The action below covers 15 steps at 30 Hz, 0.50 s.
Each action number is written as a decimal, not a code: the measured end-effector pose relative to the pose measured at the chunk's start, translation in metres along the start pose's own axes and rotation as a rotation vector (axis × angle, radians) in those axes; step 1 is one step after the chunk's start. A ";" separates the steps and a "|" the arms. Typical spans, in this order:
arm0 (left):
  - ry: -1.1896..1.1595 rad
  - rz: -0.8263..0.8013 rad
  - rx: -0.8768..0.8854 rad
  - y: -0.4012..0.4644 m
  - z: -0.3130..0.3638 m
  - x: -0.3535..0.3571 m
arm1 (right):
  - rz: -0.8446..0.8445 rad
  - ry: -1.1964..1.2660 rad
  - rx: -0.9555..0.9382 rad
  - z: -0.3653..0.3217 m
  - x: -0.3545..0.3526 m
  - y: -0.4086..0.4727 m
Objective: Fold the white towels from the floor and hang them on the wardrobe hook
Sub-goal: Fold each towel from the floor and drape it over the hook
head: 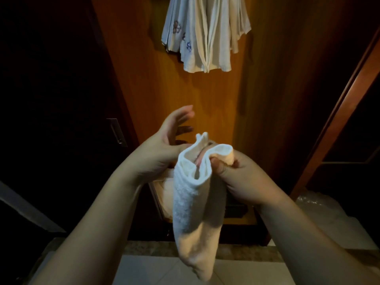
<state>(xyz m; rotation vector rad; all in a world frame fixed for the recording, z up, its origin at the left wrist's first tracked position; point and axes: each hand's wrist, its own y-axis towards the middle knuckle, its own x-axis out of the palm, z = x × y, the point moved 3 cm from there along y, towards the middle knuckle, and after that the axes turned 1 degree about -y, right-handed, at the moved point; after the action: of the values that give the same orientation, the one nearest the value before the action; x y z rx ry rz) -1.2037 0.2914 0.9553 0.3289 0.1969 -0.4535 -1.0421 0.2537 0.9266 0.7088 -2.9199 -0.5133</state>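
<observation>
1. My right hand (238,177) pinches the top edge of a white towel (193,202), thumb and curled fingers bunching the hem on the right side.
2. My left hand (164,147) is at the towel's upper left edge. Its fingers are spread and mostly straight, reaching forward past the cloth; the heel of the palm and thumb side touch the fabric, but I cannot tell whether the thumb clamps it.
3. The towel hangs down between my two forearms in a long, loosely folded shape, its top held open like a pocket with the hems parted. Its lower end dangles above the floor (148,270) without touching it, as far as I can see.
4. Straight ahead stands the wooden wardrobe door (164,79), orange-brown and lit from the front.
5. High on that door hangs a bunch of pale towels (205,33), gathered at the top and fanning out below. One at the left carries a small flower print. The hook itself is out of view above the frame.
6. The held towel is well below the hanging bunch and apart from it.
7. To the left, in the dark, a metal handle (116,130) shows on a dark panel.
8. At lower right lies something in clear plastic wrap (316,204), dimly lit.
</observation>
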 end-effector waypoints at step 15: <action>1.057 -0.042 0.302 -0.030 0.054 -0.015 | 0.161 -0.286 -0.166 -0.007 -0.010 0.015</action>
<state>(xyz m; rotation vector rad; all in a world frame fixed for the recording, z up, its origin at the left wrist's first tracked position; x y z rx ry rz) -1.2244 0.2522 1.0015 0.8465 1.1723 -0.3114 -1.0386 0.2687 0.9381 0.4039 -3.1061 -0.8925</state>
